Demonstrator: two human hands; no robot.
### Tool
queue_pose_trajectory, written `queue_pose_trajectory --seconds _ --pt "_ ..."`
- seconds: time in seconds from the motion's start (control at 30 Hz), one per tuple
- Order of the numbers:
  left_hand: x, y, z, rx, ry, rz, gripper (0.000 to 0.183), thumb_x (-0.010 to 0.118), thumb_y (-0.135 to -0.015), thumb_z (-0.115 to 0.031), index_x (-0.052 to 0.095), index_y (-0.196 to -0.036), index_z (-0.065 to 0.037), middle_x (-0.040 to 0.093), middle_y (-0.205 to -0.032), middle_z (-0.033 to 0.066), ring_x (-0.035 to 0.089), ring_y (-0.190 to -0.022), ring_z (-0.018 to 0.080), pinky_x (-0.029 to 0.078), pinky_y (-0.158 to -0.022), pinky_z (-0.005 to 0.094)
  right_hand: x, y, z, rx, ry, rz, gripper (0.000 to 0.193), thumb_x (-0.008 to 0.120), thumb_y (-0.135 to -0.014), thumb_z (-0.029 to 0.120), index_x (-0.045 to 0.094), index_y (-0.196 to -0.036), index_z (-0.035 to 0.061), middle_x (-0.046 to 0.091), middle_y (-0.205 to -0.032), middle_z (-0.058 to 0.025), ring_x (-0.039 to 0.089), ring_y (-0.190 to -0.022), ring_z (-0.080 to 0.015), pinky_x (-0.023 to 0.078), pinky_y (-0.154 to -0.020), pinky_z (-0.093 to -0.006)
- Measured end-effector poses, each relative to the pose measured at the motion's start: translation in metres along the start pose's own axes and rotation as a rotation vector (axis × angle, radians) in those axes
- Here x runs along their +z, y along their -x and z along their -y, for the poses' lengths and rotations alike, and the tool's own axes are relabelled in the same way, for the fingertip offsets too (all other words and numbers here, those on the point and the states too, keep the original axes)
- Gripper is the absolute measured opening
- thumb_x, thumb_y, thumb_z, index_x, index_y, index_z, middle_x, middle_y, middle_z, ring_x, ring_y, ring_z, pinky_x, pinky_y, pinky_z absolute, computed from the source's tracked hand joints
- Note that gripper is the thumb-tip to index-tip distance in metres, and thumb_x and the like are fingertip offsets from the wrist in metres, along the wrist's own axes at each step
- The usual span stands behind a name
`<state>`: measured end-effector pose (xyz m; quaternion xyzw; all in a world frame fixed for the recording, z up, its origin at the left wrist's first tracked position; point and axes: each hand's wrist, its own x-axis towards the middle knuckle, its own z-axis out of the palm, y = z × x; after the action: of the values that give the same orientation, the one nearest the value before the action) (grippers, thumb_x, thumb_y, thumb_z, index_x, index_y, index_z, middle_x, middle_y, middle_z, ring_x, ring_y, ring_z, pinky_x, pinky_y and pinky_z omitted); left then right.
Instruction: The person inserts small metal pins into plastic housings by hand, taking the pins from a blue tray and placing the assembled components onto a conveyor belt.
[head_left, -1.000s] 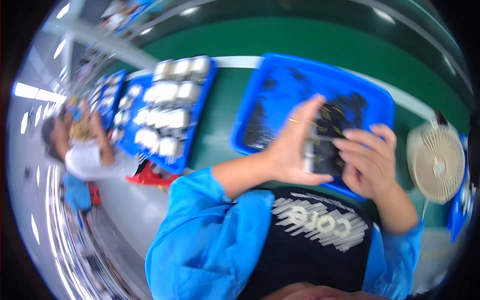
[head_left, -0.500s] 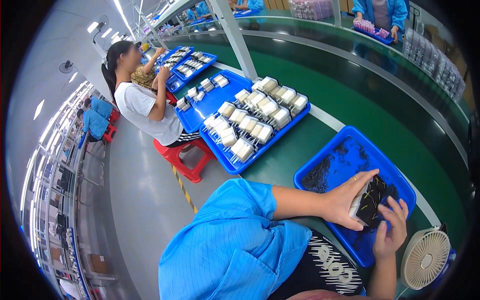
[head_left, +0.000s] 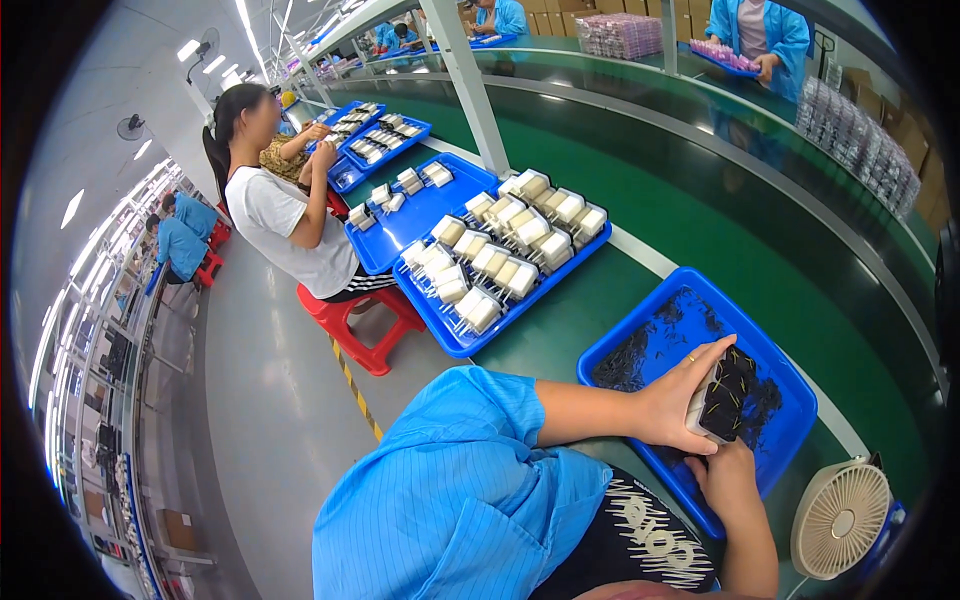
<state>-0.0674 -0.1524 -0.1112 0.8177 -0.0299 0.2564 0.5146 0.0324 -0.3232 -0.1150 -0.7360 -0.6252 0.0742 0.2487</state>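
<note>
My left hand grips a bundle of white blocks with black faces, held tilted over a blue tray. Thin yellowish strips stick out across the black faces. My right hand is low over the tray, just beneath the near end of the bundle. Its thumb points left, while its other fingers are hidden behind the bundle, so I cannot tell whether they hold anything. Small dark slivers lie in heaps and scattered over the floor of the blue tray.
To the left, a blue tray carries rows of white plug-like blocks. Past it, another blue tray holds a few more, beside a seated person. A small fan stands at right. A white post rises beyond the trays.
My right hand has dropped from the black faces to below the bundle's near end. My left hand still holds the bundle, now turned slightly. The whole view has shifted a little.
</note>
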Motion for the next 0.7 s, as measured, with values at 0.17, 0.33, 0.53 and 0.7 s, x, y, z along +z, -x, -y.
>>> queue_pose_trajectory --seconds 0.17,0.33,0.53,0.7 --pt "-0.003 -0.005 0.018 0.102 -0.06 0.016 0.125 0.085 -0.053 -0.037 0.011 -0.143 0.006 0.027 -0.138 0.0295 0.03 -0.129 0.0432 0.026 -0.109 0.0437 -0.019 -0.007 -0.002 0.095 0.127 -0.115 0.016 0.069 -0.061 0.003 0.066 -0.077 0.001 0.061 -0.077 -0.0173 0.061 -0.073 -0.0347 0.049 -0.064 -0.0422" --pt "-0.014 -0.006 0.002 0.168 -0.201 0.057 0.127 0.088 -0.052 -0.036 0.011 -0.144 0.006 0.033 -0.136 0.0238 0.034 -0.127 0.0373 0.027 -0.107 0.0435 -0.039 -0.016 -0.009 0.097 0.052 -0.316 0.007 0.067 -0.072 0.003 0.066 -0.079 0.0022 0.061 -0.073 -0.0121 0.061 -0.068 -0.0303 0.049 -0.061 -0.0381" --pt "-0.01 -0.01 0.003 0.134 -0.162 0.111 0.124 0.088 -0.052 -0.031 0.012 -0.144 0.005 0.036 -0.134 0.0246 0.036 -0.125 0.0397 0.03 -0.105 0.0451 -0.048 -0.013 -0.011 0.173 0.026 -0.438 0.01 0.069 -0.075 0.004 0.068 -0.085 0.0026 0.066 -0.076 -0.0106 0.064 -0.067 -0.0265 0.05 -0.059 -0.0334" --pt "-0.008 -0.008 -0.001 0.152 -0.28 0.157 0.125 0.089 -0.053 -0.032 0.011 -0.144 0.006 0.039 -0.132 0.0218 0.044 -0.12 0.0336 0.035 -0.101 0.0413 -0.047 -0.009 0.003 0.232 -0.28 -0.586 0.011 0.07 -0.076 0.001 0.069 -0.086 0.003 0.069 -0.081 -0.007 0.066 -0.065 -0.016 0.05 -0.055 -0.0247"
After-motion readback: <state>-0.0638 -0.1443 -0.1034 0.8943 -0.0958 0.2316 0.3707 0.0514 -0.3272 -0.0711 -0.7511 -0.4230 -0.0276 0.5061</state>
